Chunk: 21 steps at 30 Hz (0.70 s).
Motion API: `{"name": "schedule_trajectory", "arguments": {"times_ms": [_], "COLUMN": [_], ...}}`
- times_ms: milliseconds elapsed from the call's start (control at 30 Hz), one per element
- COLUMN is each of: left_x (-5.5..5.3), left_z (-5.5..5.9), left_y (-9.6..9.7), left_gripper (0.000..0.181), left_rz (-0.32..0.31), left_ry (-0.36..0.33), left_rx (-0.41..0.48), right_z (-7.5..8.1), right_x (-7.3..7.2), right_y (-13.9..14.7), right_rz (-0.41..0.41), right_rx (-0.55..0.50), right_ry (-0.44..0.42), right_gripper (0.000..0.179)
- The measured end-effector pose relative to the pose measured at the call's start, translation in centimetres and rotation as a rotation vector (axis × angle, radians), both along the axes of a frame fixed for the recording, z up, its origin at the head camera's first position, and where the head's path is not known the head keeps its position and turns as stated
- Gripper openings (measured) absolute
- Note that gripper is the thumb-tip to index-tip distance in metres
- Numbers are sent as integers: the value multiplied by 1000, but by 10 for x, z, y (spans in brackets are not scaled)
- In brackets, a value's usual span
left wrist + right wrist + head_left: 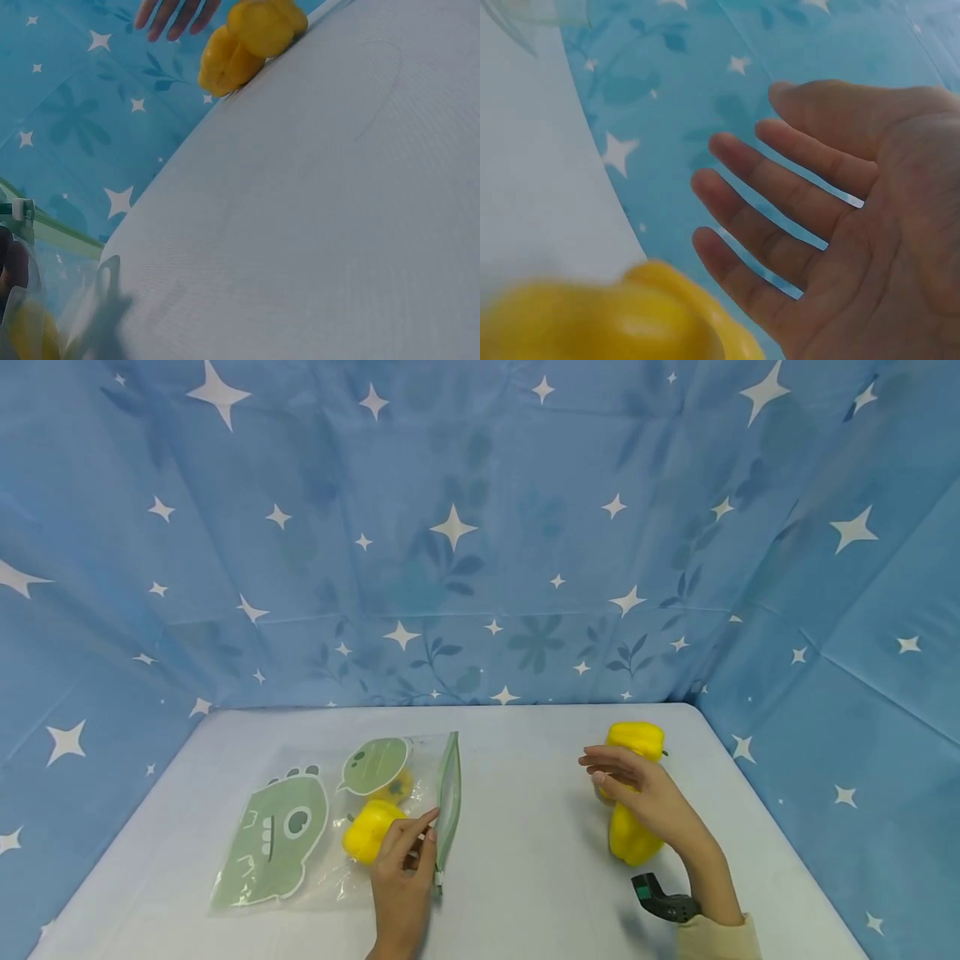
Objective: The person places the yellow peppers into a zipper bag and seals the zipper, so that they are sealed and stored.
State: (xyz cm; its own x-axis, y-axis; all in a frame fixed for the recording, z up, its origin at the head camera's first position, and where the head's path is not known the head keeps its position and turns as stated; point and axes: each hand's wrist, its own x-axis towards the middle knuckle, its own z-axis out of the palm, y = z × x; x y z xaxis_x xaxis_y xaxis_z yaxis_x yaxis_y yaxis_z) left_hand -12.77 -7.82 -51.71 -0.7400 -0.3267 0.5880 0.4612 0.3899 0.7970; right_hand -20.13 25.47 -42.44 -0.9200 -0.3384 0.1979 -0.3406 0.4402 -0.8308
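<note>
head: left hand [403,872] pinches the clear, green-printed bag [307,847] at its zip edge, left side of the table [525,827]; advise holding that rim raised, mouth wide. right hand [652,793], fingers apart, empty, is over yellow peppers [632,843], right side; best grasped round the body. left wrist: peppers plump, lobed. right wrist: pepper blurred, shiny.

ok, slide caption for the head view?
Left hand at the mouth of a bag of yellow peppers; right hand above loose peppers.
</note>
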Motion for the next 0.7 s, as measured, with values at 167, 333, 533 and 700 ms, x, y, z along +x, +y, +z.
{"name": "schedule_trajectory", "arguments": {"times_ms": [167,333,533,700], "left_x": [1,2,3,2], "left_z": [2,3,2,1], "left_y": [0,0,1,1], "left_gripper": [36,35,37,37], "left_rz": [1,3,11,14], "left_ry": [-22,-42,-40,-40], "left_rx": [0,8,-6,-10], "right_z": [-3,-12,-24,-26], "right_x": [1,1,0,-1], "right_y": [21,37,48,52], "right_rz": [-61,-145,-239,-345], "right_rx": [-6,-29,-80,-75], "right_ry": [2,-12,40,32], "right_gripper": [37,40,38,41]}}
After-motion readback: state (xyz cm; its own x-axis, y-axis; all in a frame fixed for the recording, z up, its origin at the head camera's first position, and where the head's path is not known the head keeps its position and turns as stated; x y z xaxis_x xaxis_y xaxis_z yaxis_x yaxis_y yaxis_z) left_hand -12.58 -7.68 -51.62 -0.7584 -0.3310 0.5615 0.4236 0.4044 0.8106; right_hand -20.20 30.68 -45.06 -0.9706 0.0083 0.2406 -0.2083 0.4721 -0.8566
